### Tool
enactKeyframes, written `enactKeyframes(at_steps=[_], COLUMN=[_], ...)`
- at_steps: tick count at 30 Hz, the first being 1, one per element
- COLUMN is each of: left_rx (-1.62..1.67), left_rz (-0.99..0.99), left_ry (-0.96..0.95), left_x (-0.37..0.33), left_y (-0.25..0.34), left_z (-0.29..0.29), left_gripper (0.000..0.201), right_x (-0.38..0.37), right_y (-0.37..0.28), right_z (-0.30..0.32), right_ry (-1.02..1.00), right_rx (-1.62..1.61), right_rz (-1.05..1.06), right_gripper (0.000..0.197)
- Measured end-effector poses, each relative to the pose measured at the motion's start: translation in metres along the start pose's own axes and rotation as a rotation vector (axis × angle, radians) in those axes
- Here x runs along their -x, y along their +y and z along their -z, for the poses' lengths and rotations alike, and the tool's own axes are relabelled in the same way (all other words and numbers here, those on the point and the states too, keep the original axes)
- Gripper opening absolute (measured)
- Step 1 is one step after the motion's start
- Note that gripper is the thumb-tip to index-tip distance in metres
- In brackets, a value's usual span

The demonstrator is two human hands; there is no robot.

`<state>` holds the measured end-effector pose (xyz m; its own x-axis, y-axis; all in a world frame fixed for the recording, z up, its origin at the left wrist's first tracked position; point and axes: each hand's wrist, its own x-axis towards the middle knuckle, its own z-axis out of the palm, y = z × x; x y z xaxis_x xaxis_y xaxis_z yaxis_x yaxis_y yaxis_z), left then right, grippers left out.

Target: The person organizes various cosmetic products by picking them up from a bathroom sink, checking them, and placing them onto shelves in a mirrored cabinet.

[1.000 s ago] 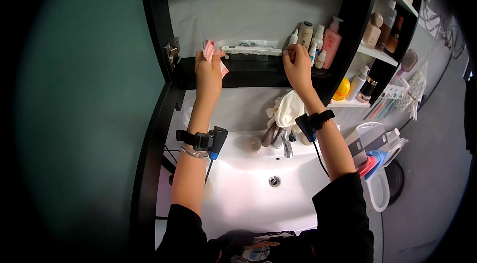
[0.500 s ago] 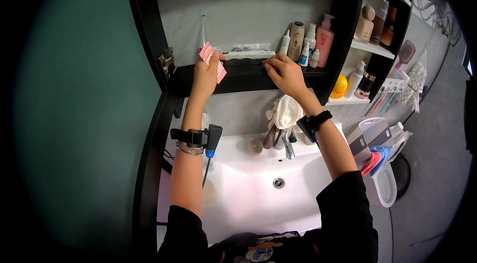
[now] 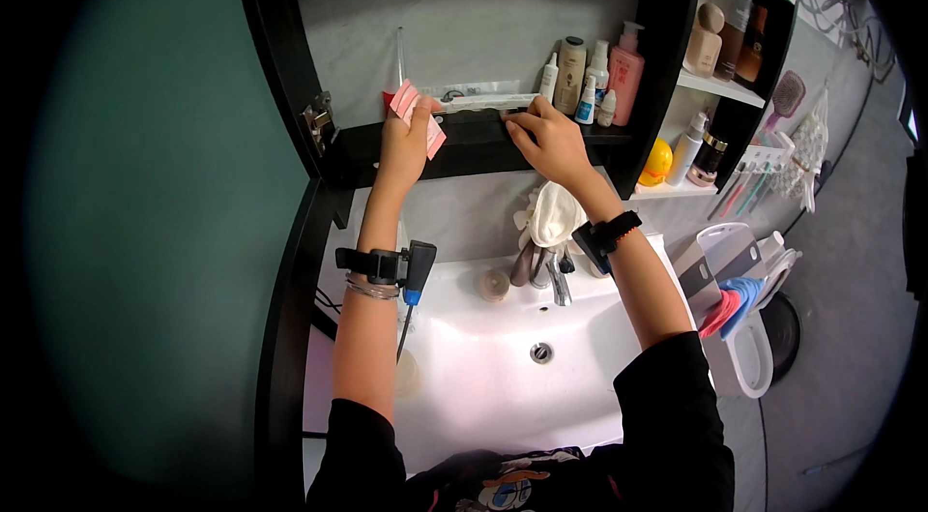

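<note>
My left hand [image 3: 404, 143] is closed around a flat pink-and-white packet [image 3: 432, 137], its thumb on top. A long, narrow whitish strip-shaped item [image 3: 488, 102] stretches between my two hands, above the black cabinet shelf [image 3: 474, 132]. Its left end meets my left fingers. At its right end my right hand [image 3: 551, 140] pinches it, fingers curled. Just behind lies a clear, flat package [image 3: 483, 87]. A thin, clear upright stick-like item [image 3: 400, 53] with red at its base stands beyond my left hand.
Several bottles, including a pink pump bottle [image 3: 626, 77], stand right of my right hand. Side shelves [image 3: 720, 87] hold cosmetics and a yellow rounded item [image 3: 656, 164]. Below are a white sink [image 3: 503, 396], a faucet [image 3: 560, 285] and a metal cabinet hinge [image 3: 319, 122] at left.
The narrow item now sits slightly higher, a little off the shelf's front edge. My right hand has shifted slightly left in the picture; the packet stays in my left hand.
</note>
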<state>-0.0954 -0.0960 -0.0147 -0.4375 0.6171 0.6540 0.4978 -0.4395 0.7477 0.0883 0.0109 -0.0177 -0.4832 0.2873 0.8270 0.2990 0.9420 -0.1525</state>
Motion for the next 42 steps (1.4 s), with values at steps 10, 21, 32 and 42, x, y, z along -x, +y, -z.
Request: enactKeyframes(at_steps=[10, 21, 32, 42], left_rx=[0.141, 0.161, 0.243, 0.269], left_rz=[0.003, 0.103, 0.346, 0.29], left_ry=[0.128, 0.159, 0.251, 0.14], left_x=[0.133, 0.183, 0.198, 0.203], left_y=[0.036, 0.025, 0.022, 0.023], left_z=[0.002, -0.008, 0.0, -0.003], left_gripper=[0.03, 0.025, 0.025, 0.02], right_x=[0.048, 0.107, 0.102, 0.103], right_y=[-0.049, -0.098, -0.104, -0.102], right_z=[0.002, 0.0, 0.005, 0.011], right_ry=[-0.095, -0.47, -0.323, -0.365], right_rx=[-0.644, -1.181, -0.975, -0.917], right_rz=[-0.235, -0.482, -0.399, -0.458], right_gripper=[0.015, 0.011, 0.013, 0.016])
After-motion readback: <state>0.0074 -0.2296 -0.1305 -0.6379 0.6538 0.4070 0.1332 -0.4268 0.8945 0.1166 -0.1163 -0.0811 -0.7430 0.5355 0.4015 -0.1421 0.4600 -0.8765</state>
